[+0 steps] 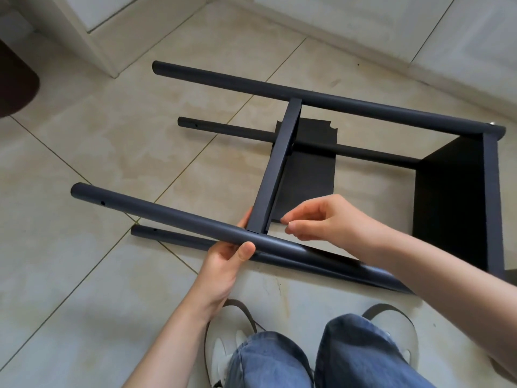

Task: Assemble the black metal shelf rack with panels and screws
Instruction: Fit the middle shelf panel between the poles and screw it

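Observation:
The black metal shelf rack lies on its side on the tiled floor. Its near upper tube (156, 212) runs from the left toward the lower right. My left hand (226, 259) grips this tube from below, thumb on top, right where the middle panel (279, 163) meets it. My right hand (321, 219) hovers just right of that joint, with thumb and forefinger pinched together on something too small to make out. The far upper tube (279, 89) and two lower tubes (223, 130) lie parallel. An end panel (458, 203) closes the rack at the right.
My two feet in white shoes (223, 345) and jeans fill the bottom edge. A white door frame (92, 43) stands at the top left, with a dark rounded object (14, 79) at the left edge. Light floor tiles (84, 141) stretch to the left of the rack.

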`<act>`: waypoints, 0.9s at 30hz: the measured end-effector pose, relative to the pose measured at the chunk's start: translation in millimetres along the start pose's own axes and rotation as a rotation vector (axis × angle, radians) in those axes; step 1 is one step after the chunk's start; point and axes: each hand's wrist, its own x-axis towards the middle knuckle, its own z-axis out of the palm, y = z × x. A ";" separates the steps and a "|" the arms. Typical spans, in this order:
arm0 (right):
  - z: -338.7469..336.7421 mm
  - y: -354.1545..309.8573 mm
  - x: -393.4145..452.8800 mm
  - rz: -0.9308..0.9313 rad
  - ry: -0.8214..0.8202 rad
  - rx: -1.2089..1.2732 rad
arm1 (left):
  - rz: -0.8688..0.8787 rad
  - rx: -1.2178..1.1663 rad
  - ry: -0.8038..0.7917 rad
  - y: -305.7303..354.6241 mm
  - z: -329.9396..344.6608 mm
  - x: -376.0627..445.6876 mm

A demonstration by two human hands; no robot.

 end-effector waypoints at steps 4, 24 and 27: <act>-1.4 -1.5 11.8 -0.040 -0.032 -0.029 | -0.006 0.008 -0.007 -1.5 -3.3 0.4; 7.3 15.9 41.3 0.082 -0.247 0.329 | -0.084 -0.184 -0.025 10.3 -0.3 -0.6; 7.5 17.1 39.0 0.108 -0.273 0.369 | -0.064 -0.180 -0.065 12.4 0.5 0.2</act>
